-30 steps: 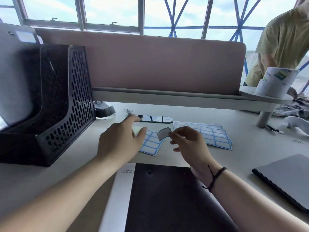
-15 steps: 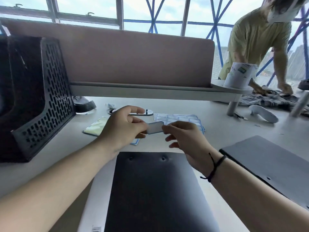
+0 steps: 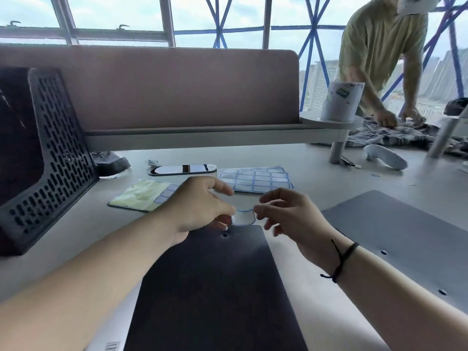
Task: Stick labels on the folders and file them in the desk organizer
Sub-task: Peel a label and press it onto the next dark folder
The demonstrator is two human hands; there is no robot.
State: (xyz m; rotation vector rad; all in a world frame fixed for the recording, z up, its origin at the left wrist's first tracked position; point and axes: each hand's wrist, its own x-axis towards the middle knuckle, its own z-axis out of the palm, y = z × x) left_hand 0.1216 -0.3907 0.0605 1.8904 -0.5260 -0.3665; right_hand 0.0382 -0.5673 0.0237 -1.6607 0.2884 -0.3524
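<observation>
A small blue-edged white label (image 3: 243, 217) is stretched between my left hand (image 3: 200, 209) and my right hand (image 3: 291, 219), each pinching one end. It hangs just above the top edge of a black folder (image 3: 212, 287) that lies flat in front of me. A second dark folder (image 3: 400, 239) lies to the right. Behind my hands is a full sheet of blue labels (image 3: 255, 179) and a partly used sheet (image 3: 144, 195). The black perforated desk organizer (image 3: 48, 158) stands at the left.
A phone (image 3: 182, 169) lies under the raised shelf (image 3: 202, 136). A white cup (image 3: 340, 101) stands on the shelf's right end. At the far right a person leans over cloth (image 3: 395, 133), near a white controller (image 3: 385, 156).
My left hand has taken hold of the label's other end, and both hands have brought it down toward me to the black folder's top edge. The view has shifted right.
</observation>
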